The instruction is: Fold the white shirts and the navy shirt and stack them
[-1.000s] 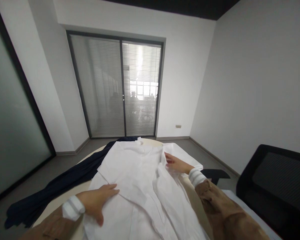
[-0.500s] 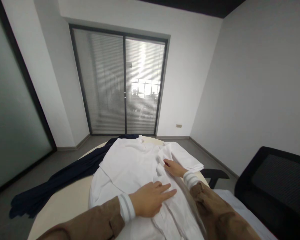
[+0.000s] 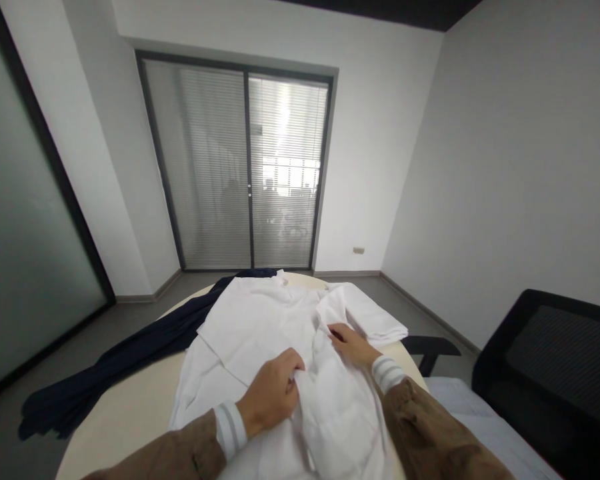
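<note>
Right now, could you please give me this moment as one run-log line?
left hand: gripping white garment | right hand: fingers on its fabric, farther forward | navy garment: over left edge of table

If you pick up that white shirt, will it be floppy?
The white shirt will probably flop, since it bunches up where the left hand pinches it. It's likely light, because it looks thin. It may crease easily: wrinkles show.

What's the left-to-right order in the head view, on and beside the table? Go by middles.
Navy cloth → left hand → right hand → black chair. White garment left out: it spans both hands.
</note>
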Tool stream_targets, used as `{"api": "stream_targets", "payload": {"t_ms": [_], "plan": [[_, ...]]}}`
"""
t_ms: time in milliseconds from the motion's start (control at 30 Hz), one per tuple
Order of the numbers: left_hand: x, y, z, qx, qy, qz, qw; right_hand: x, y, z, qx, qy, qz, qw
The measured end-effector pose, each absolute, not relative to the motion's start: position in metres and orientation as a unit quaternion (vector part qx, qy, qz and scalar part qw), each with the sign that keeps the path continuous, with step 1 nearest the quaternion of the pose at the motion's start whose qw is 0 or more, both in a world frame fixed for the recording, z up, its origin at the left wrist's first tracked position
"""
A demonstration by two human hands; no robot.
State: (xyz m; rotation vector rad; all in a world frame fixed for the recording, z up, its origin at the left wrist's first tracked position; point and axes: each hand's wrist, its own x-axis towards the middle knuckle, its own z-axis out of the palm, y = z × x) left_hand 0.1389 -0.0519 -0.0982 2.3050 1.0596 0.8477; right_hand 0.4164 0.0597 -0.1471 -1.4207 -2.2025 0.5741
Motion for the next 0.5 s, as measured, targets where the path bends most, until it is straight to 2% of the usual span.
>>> {"api": "stream_targets", "payload": {"t_ms": [167, 233, 333, 400, 500], "plan": [[0.103, -0.029, -0.121, 0.68, 0.47, 0.351, 0.441, 0.404, 0.045, -0.136, -0.53, -0.817, 0.142, 0.177], [0.091, -0.019, -0.123, 0.612, 0.529, 0.356, 0.468, 0.397, 0.042, -0.129, -0.543, -0.819, 0.114, 0.148], [0.078, -0.022, -0.11, 0.584, 0.572, 0.411, 0.402, 0.384, 0.039, -0.123, -0.573, -0.808, 0.08, 0.112], [0.075, -0.037, -0.096, 0.653, 0.538, 0.418, 0.332, 0.374, 0.039, -0.122, -0.597, -0.795, 0.063, 0.093], [0.078, -0.066, -0.081, 0.819, 0.429, 0.308, 0.224, 0.36, 0.037, -0.125, -0.632, -0.77, 0.039, 0.082]]}}
